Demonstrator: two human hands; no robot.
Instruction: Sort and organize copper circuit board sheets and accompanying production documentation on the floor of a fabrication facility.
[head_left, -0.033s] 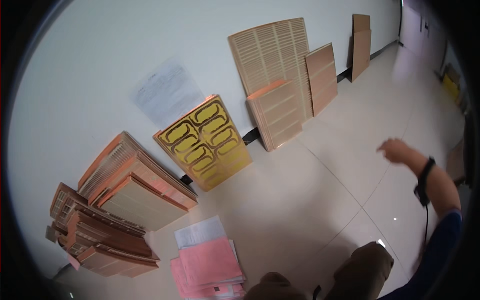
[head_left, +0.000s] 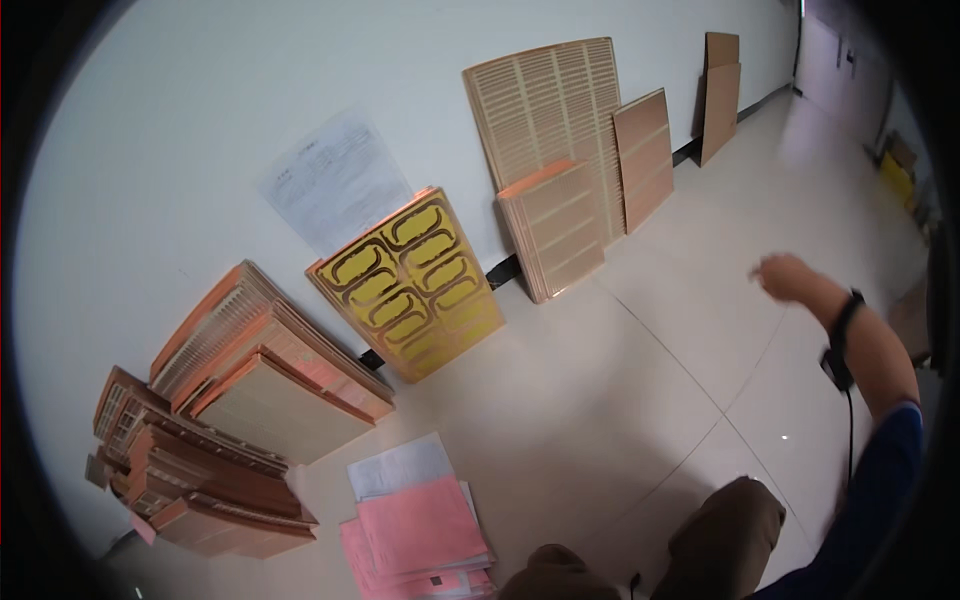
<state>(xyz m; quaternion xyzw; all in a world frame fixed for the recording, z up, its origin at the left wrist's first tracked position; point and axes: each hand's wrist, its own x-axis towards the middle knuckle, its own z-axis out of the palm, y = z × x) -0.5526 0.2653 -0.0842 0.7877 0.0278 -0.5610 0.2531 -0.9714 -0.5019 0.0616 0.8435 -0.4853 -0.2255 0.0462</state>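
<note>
My right hand (head_left: 785,278) hangs in the air over the tiled floor, at the right. It is empty, fingers loosely bent and slightly apart, touching nothing. A black band with a small device (head_left: 843,360) is round that wrist, and a dark cable runs down from it. My left hand is out of view. Closest to the hand, across the floor, stand copper-coloured panels (head_left: 560,232) leaning on the wall. A stack faced with a yellow-patterned panel (head_left: 415,285) leans further left. Pink and white sheets (head_left: 420,520) lie on the floor in front of me.
Many copper-edged panels (head_left: 285,405) lean in bundles at the left. A tall striped panel (head_left: 545,95), a smaller panel (head_left: 645,160) and brown boards (head_left: 722,105) stand along the wall. A transparent sleeve with paper (head_left: 335,180) is on the wall. Yellow items (head_left: 897,180) sit far right.
My right hand and forearm have shifted slightly up and to the left. The panels and sheets stay in place.
</note>
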